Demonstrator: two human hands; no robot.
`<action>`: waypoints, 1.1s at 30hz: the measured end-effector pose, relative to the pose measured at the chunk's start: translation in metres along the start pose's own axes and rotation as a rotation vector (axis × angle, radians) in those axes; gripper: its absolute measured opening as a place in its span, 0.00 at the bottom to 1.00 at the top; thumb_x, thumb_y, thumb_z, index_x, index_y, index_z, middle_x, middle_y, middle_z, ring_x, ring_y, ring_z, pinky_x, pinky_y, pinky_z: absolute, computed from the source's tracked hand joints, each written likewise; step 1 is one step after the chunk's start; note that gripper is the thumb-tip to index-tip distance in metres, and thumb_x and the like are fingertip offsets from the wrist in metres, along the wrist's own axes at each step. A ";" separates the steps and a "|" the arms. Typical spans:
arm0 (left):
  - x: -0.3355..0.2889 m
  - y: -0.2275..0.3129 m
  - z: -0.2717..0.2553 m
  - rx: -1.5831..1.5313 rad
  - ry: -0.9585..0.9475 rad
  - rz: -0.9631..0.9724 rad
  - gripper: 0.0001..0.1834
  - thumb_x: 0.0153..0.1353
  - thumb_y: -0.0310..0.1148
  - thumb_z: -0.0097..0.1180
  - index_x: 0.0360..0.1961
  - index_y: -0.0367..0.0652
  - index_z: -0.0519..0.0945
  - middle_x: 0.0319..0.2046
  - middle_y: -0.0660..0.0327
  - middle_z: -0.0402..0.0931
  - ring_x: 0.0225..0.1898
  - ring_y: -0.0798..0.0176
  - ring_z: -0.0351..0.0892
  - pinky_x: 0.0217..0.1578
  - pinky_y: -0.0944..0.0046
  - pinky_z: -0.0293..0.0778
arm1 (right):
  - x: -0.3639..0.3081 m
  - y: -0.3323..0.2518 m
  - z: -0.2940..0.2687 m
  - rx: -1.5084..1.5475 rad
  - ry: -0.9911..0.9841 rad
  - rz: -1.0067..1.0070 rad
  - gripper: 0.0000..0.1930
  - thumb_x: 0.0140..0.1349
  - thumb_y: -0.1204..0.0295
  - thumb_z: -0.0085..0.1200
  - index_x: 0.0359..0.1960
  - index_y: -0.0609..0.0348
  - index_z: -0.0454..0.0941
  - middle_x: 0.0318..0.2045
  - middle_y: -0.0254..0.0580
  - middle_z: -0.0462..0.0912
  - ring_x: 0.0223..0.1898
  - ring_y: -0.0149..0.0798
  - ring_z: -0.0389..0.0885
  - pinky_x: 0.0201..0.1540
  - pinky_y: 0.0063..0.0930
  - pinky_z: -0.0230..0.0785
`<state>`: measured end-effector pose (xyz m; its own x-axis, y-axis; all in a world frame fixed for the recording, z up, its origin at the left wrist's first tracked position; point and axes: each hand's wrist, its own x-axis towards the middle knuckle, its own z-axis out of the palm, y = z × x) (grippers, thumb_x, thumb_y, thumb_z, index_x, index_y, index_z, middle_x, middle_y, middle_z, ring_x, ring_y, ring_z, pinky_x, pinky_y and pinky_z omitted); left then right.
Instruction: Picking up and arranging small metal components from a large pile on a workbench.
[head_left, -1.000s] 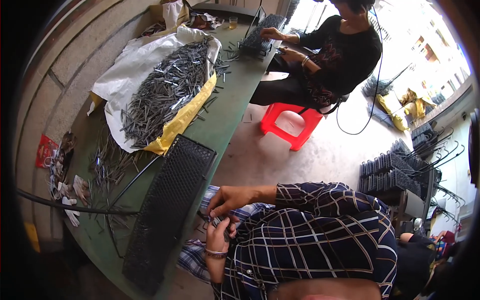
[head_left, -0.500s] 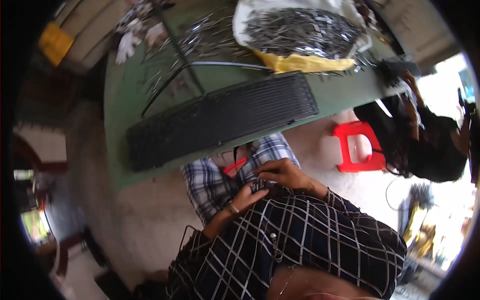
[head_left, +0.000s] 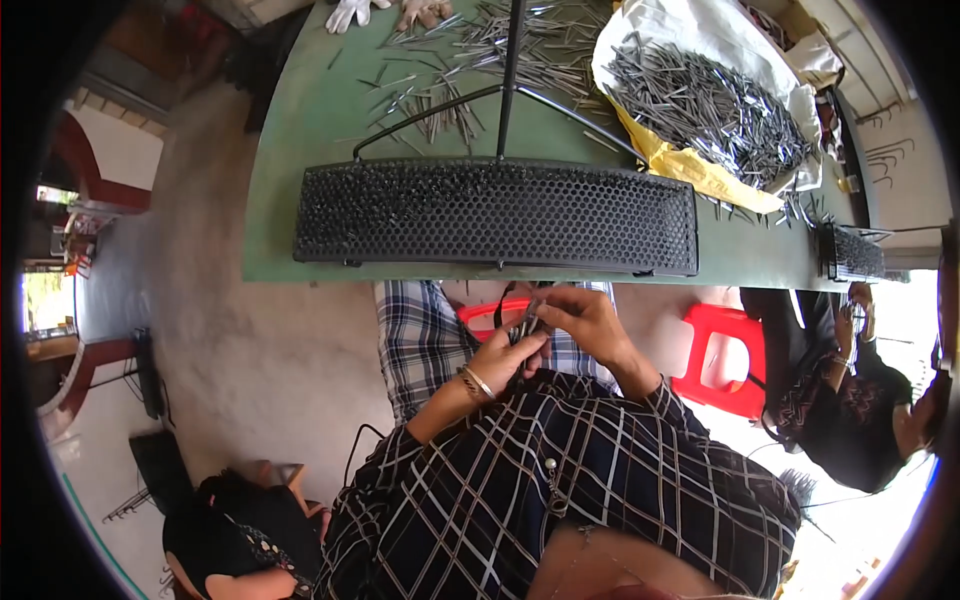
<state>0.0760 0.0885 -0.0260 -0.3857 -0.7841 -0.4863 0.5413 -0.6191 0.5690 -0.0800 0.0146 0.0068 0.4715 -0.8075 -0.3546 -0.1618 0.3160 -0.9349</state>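
Both hands met below the surface [head_left: 300, 150]: left hand [head_left: 508, 355] and right hand [head_left: 585, 318] closed together on a bundle of thin metal rods [head_left: 527, 322].

Two black perforated trays: one long tray [head_left: 495, 215] near, one small tray [head_left: 853, 252] far right. One red stool [head_left: 725, 355], two white gloves [head_left: 385, 12], one heap of pins [head_left: 710, 105].

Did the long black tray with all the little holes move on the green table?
Cannot tell for sure. The long black perforated tray looks shifted, but the head camera turned. Against the green table, it lies along the near edge as before, so probably not.
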 end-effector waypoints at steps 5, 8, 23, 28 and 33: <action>-0.004 0.027 0.012 0.192 0.061 0.108 0.09 0.65 0.33 0.46 0.42 0.39 0.72 0.26 0.63 0.72 0.22 0.76 0.66 0.20 0.76 0.62 | 0.021 -0.015 -0.005 0.080 -0.087 0.021 0.13 0.59 0.73 0.56 0.42 0.70 0.77 0.30 0.39 0.81 0.30 0.25 0.76 0.33 0.18 0.70; -0.009 0.028 0.013 0.188 0.069 0.126 0.10 0.65 0.33 0.47 0.43 0.38 0.72 0.26 0.63 0.72 0.21 0.76 0.65 0.19 0.76 0.62 | 0.030 -0.018 -0.007 0.083 -0.149 0.022 0.12 0.58 0.73 0.56 0.41 0.70 0.78 0.29 0.37 0.81 0.28 0.24 0.76 0.31 0.18 0.70; 0.003 0.046 -0.008 -0.013 0.090 0.177 0.13 0.64 0.36 0.49 0.43 0.37 0.73 0.27 0.59 0.75 0.23 0.73 0.69 0.20 0.74 0.64 | 0.081 -0.066 0.004 -0.230 0.351 -0.500 0.09 0.61 0.71 0.54 0.36 0.67 0.77 0.32 0.38 0.82 0.33 0.27 0.78 0.39 0.21 0.70; 0.016 0.060 -0.007 -0.053 0.096 0.215 0.12 0.63 0.33 0.48 0.42 0.37 0.74 0.30 0.55 0.78 0.25 0.72 0.70 0.20 0.73 0.65 | 0.124 -0.068 0.001 -0.422 0.510 -0.663 0.07 0.57 0.72 0.57 0.36 0.62 0.80 0.28 0.40 0.83 0.30 0.27 0.78 0.37 0.22 0.70; 0.015 0.053 -0.014 -0.084 0.079 0.209 0.11 0.62 0.32 0.49 0.42 0.39 0.75 0.32 0.53 0.79 0.26 0.71 0.71 0.20 0.73 0.64 | 0.130 -0.062 0.003 -0.470 0.498 -0.642 0.08 0.57 0.72 0.57 0.36 0.63 0.80 0.28 0.42 0.82 0.29 0.29 0.79 0.35 0.23 0.70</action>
<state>0.1090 0.0444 -0.0124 -0.2004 -0.8870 -0.4159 0.6647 -0.4350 0.6074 -0.0061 -0.1086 0.0184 0.1846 -0.9121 0.3662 -0.3845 -0.4099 -0.8271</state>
